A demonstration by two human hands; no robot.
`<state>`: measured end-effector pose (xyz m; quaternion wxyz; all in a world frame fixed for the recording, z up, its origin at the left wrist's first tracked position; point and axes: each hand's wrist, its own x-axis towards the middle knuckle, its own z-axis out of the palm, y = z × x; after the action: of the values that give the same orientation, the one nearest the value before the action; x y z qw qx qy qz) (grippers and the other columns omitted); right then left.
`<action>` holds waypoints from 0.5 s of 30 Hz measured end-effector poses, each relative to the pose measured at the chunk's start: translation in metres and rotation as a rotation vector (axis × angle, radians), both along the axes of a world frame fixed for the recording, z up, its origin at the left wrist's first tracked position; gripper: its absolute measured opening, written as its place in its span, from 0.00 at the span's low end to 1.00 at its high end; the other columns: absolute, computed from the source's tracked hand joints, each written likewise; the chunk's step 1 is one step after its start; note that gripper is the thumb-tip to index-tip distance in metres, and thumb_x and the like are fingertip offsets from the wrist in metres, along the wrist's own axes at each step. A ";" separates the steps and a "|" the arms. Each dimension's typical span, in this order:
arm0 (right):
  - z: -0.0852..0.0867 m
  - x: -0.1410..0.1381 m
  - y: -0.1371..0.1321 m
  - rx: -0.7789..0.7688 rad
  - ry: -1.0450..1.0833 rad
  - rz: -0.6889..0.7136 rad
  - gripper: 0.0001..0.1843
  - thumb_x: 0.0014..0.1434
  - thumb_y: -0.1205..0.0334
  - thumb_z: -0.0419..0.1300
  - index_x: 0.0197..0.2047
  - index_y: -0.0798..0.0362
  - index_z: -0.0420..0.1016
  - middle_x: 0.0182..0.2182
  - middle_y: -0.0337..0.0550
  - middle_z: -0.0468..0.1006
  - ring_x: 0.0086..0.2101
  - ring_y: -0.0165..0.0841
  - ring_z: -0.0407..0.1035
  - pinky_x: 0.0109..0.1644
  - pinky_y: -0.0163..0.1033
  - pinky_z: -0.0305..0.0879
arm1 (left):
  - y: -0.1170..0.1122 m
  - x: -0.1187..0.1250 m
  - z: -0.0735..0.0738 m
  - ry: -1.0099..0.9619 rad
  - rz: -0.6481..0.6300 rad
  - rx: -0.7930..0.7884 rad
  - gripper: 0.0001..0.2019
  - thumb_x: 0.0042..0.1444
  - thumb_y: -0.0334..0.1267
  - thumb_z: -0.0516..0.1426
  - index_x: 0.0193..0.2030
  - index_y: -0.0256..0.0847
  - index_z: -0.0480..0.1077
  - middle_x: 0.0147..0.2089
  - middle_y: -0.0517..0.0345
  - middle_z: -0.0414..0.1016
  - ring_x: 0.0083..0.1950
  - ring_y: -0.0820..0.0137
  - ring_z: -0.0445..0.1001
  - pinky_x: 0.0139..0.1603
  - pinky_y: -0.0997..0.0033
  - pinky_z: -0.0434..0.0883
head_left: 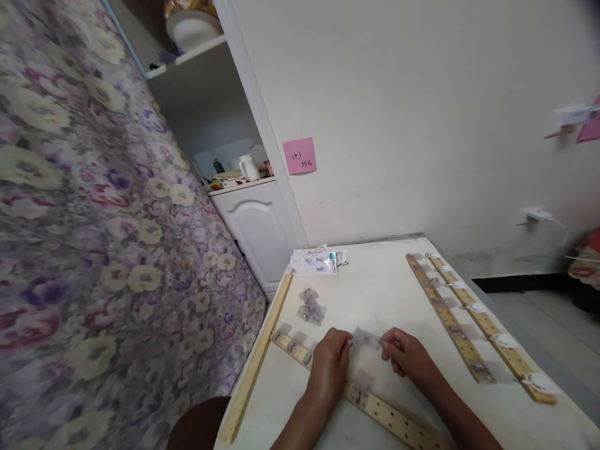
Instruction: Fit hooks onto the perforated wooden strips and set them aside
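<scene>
A small clear plastic piece is stretched between my two hands just above the table. My left hand pinches its left edge, and the fingers of my right hand are closed at its right edge. Beneath my left wrist runs a light wooden strip with holes. Clear pieces with small metal parts sit along that strip, one of them a clear hook pad beside my left hand. To the left lies a loose pile of similar clear hook pads.
Two more wooden strips lie at right, one with clear pieces and one with white round items. A plain wooden bar follows the table's left edge. Flat packages rest at the back left, near a wall and a floral curtain.
</scene>
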<state>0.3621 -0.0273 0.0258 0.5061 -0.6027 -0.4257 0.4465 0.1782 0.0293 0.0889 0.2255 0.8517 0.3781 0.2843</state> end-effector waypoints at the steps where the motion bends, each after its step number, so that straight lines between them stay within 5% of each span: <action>1: 0.004 -0.002 -0.002 0.001 0.023 0.047 0.12 0.50 0.52 0.57 0.32 0.52 0.66 0.23 0.35 0.75 0.16 0.24 0.63 0.18 0.30 0.56 | -0.006 -0.001 0.000 -0.006 0.000 0.005 0.11 0.58 0.29 0.50 0.38 0.43 0.73 0.35 0.57 0.73 0.38 0.68 0.71 0.40 0.70 0.66; 6: 0.020 -0.026 -0.010 0.022 0.106 0.244 0.14 0.46 0.53 0.63 0.32 0.52 0.67 0.21 0.33 0.72 0.19 0.27 0.67 0.21 0.32 0.61 | -0.033 0.003 -0.001 -0.113 -0.024 0.007 0.12 0.59 0.29 0.49 0.43 0.43 0.71 0.38 0.56 0.72 0.40 0.68 0.71 0.41 0.70 0.68; 15: 0.027 -0.040 -0.014 0.041 0.100 0.141 0.20 0.53 0.41 0.56 0.29 0.52 0.66 0.17 0.32 0.68 0.17 0.25 0.64 0.21 0.31 0.60 | -0.055 0.001 0.006 -0.134 -0.065 -0.046 0.12 0.60 0.30 0.50 0.49 0.44 0.68 0.41 0.55 0.70 0.41 0.68 0.70 0.43 0.69 0.69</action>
<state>0.3216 -0.0412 0.0524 0.5063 -0.5379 -0.4500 0.5019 0.1793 -0.0256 0.0949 0.2787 0.8372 0.3408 0.3245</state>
